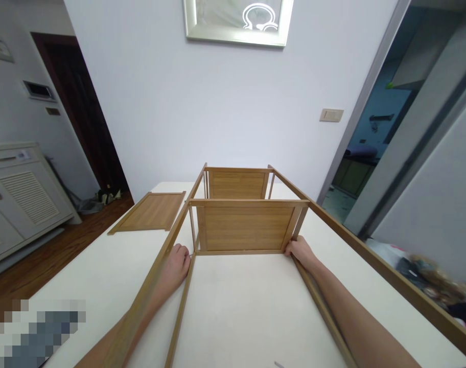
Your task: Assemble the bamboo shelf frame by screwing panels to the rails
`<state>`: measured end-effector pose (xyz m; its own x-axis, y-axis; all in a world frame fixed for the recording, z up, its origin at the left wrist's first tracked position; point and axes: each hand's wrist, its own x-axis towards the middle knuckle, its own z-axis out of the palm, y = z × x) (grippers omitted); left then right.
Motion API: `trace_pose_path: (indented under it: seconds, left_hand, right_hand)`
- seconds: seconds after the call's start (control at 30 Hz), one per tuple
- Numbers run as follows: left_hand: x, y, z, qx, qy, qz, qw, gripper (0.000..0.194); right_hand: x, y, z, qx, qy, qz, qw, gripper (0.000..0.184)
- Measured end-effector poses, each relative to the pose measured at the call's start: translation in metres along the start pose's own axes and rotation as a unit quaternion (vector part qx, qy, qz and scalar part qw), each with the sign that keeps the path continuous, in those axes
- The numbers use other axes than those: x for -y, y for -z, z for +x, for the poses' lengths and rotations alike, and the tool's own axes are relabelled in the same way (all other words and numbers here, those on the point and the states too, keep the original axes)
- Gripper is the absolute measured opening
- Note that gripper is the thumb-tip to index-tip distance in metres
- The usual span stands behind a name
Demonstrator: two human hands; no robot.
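Clamped on lower right joint of wooden frame (249, 203) with right hand (300, 250) — curled beside opposite joint (195, 252) with left hand (177, 261) (impossible to tell whether gripping). Resting on white table (236, 306), open between long rails (348, 236), with loose panel (150, 211) left of frame, near table edge. Honey-brown, grained. Partly hidden under right fingers; cut off at near ends.

Forearms (350, 312) extended forward, right hand (299, 249) closed, left hand (178, 265) curled knuckles-up, fingertips perhaps pinched.
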<state>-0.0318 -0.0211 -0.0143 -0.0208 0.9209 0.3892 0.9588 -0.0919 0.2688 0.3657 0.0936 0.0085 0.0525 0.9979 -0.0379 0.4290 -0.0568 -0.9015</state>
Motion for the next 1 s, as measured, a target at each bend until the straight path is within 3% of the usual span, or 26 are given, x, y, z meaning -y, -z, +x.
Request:
trace_pose_path:
  seconds: [1.0]
  left_hand:
    - [0.0057,-0.0035,0.0004,0.005,-0.014,-0.053,0.998,0.020]
  right_hand:
    - [0.0050,0.0024,-0.0046,-0.006,0.002,-0.018,1.000,0.013]
